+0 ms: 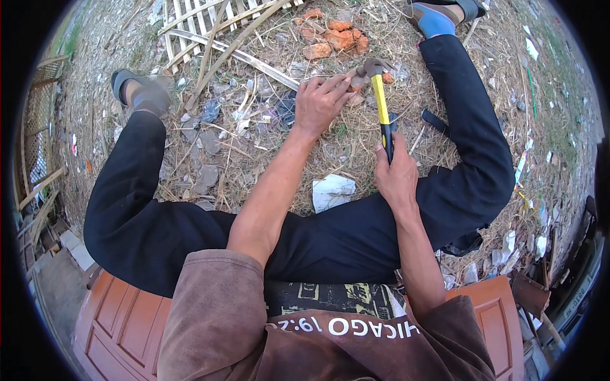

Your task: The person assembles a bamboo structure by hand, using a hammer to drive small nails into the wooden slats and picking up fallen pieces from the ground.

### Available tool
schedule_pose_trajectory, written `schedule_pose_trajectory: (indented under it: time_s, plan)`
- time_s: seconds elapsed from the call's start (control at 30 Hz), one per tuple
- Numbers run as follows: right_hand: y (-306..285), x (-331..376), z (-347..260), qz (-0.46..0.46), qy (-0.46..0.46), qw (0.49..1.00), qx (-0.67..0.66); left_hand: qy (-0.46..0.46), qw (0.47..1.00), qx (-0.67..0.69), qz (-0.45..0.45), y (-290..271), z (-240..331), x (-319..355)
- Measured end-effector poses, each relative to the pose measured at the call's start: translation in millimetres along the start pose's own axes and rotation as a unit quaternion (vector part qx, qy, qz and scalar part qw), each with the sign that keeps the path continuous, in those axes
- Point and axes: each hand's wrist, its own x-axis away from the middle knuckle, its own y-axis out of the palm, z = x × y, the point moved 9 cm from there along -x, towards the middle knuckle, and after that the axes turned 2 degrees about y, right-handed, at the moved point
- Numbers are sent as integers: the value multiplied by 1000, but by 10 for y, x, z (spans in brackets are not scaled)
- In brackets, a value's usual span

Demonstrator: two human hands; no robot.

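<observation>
- Right hand [397, 174]: fingers wrapped round the black lower grip of a hammer [381, 105]; hold looks firm.
- Hammer: in front of the person, between the spread legs, yellow shaft pointing away from the body, metal head at the far end, claw toward the right.
- Left hand [318, 105]: back of hand uppermost, fingers stretched toward the hammer head, tips just beside it. From here I cannot tell whether they pinch anything.
- Beyond the hammer head: broken orange brick pieces [340, 39] on the straw-strewn ground [346, 152].
- Farther left: a pale wooden slat [264, 66], near end close to the left hand; slatted lattice behind.
- White flat fragment [333, 192] near the person's legs.
- Reddish-brown panelled board [127, 317] shows either side of the seated person.
</observation>
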Motion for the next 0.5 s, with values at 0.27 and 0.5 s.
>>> schedule_pose_trajectory:
  time_s: [0.27, 0.5]
  plan:
    - [-172, -42, -105, 21, -48, 998, 45, 25, 999, -20, 6, 2, -6, 17]
    - [-168, -26, -143, 30, -84, 989, 116, 27, 999, -31, 9, 22, 24, 39]
